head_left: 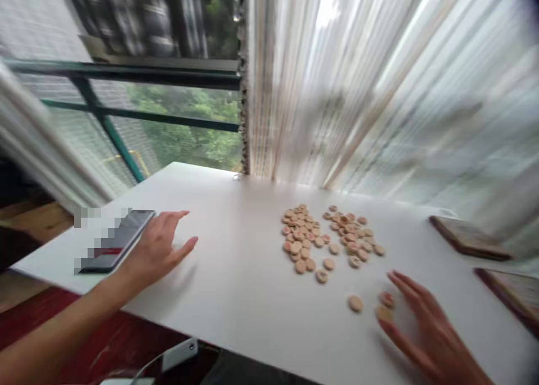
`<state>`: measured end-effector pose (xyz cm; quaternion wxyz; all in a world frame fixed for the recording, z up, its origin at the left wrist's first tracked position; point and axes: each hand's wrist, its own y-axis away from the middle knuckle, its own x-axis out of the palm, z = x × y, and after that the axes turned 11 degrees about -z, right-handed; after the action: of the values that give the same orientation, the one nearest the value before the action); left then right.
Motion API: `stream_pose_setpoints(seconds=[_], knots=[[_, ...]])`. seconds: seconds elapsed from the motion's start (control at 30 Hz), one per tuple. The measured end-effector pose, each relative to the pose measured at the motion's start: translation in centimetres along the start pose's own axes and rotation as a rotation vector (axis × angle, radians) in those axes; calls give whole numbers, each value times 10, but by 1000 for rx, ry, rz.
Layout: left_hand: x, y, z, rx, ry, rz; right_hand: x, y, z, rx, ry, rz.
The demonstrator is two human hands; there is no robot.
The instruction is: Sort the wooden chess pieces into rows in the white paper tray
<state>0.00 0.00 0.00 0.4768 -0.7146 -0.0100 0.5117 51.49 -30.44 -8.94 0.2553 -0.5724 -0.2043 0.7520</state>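
Over the left part of the white table (pixel 236 295), my left hand (pixel 158 247) is open with its fingers apart and nothing in it. It is beside a tablet-like device (pixel 133 228) with a dark edge, partly masked by blocks. On the right, my right hand (pixel 429 329) is open, thumb and fingers spread around a piece with a red mark (pixel 386 299) and a plain round wooden piece (pixel 384 314). The thumb tip is at the plain one; whether it touches, I cannot tell. Another round wooden piece (pixel 355 303) lies just left of them.
Two loose clusters of round wooden pieces, the left cluster (pixel 301 230) and the right cluster (pixel 353 236), lie mid-table. Two dark-edged flat cases (pixel 469 238) sit at the right edge. Striped curtains (pixel 295 93) hang behind. A white power strip (pixel 180 354) is below the front edge.
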Motion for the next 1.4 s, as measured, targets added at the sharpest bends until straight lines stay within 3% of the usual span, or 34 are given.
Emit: stream_pose_setpoints(seconds=[0.13,0.27,0.37,0.5,0.63,0.8,1.1,1.27,1.4], knots=[[55,-30,-76,172,193,98,1,-16,27,14,4,137],[88,-51,-141,265,327,186,9,-31,31,32,92,178],[104,-59,-176,304,329,296,16,-45,31,74,114,226],[115,-67,-206,288,287,498,26,-71,27,106,124,267],[121,-77,-219,213,265,494,37,-96,13,147,126,239],[133,-92,-221,159,292,492,51,-120,-12,192,95,186],[174,-133,-215,-13,369,441,69,-172,-59,270,-30,204],[179,-130,-214,38,396,399,94,-172,-73,160,-156,234],[175,-127,-214,102,438,380,92,-162,-67,101,-250,246]])
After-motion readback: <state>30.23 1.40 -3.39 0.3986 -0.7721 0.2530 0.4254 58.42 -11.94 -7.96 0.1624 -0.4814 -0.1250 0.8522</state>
